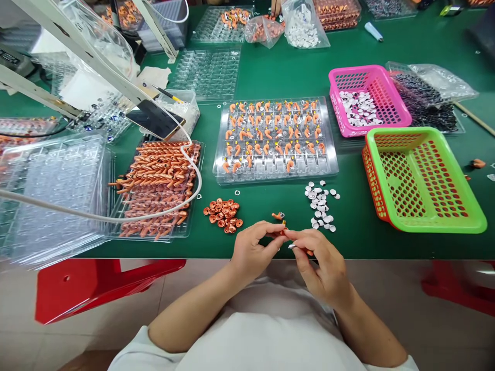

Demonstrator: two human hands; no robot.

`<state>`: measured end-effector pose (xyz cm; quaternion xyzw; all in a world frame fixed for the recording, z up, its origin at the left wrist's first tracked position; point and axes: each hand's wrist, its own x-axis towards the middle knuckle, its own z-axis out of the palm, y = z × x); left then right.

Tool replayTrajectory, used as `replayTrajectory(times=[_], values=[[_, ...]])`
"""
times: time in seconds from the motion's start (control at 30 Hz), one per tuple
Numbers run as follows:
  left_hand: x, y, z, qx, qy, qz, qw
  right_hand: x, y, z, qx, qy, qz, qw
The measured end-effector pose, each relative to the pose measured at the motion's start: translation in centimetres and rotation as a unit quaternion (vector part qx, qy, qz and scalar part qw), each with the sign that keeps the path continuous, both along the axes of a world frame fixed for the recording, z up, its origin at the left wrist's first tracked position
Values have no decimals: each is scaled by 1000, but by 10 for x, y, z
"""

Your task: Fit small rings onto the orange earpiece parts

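Faint marks on the clear bag (101, 44) over the table's far left corner are too small to read. The green table (266, 193) stands on a pale tiled floor (96, 342), with a red stool (88, 288) below its near edge at left. At the middle of that edge, the left hand (249, 250) pinches a small orange piece (285, 230) between thumb and curled fingers; the right hand (325, 263), partly closed, meets it with its fingertips and also pinches a white disc (292, 247). Orange cups (223, 212) lie left of the hands, loose white discs (320, 206) right. Beyond is a clear tray (275, 166) of curved orange pieces. Toward the right edge sit a green basket (444, 226) and a pink basket (337, 103).
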<state>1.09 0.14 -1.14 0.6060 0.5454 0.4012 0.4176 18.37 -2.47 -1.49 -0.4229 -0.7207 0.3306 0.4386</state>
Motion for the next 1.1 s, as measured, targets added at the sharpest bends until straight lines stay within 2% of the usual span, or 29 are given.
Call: replayTrajectory(times=[0.1,0.17,0.33,0.4,0.73,0.87,1.1], values=[[1,0,1,-104,-92,13,990,2,-1,2,-47,44,-3,998],[0,2,1,-177,-160,19,971,4,-2,3,-88,84,-20,992],[-3,8,2,-329,-351,18,876,9,-4,5,-113,139,-89,980],[-4,9,3,-347,-378,16,858,10,-3,5,-110,137,-103,979],[-5,2,8,-328,-310,7,892,14,-6,0,-134,113,-114,978],[-3,-2,14,-305,-271,-2,913,16,-7,0,-166,143,-108,970],[-2,-2,17,-307,-253,-11,917,15,-6,-4,-206,177,-91,958]])
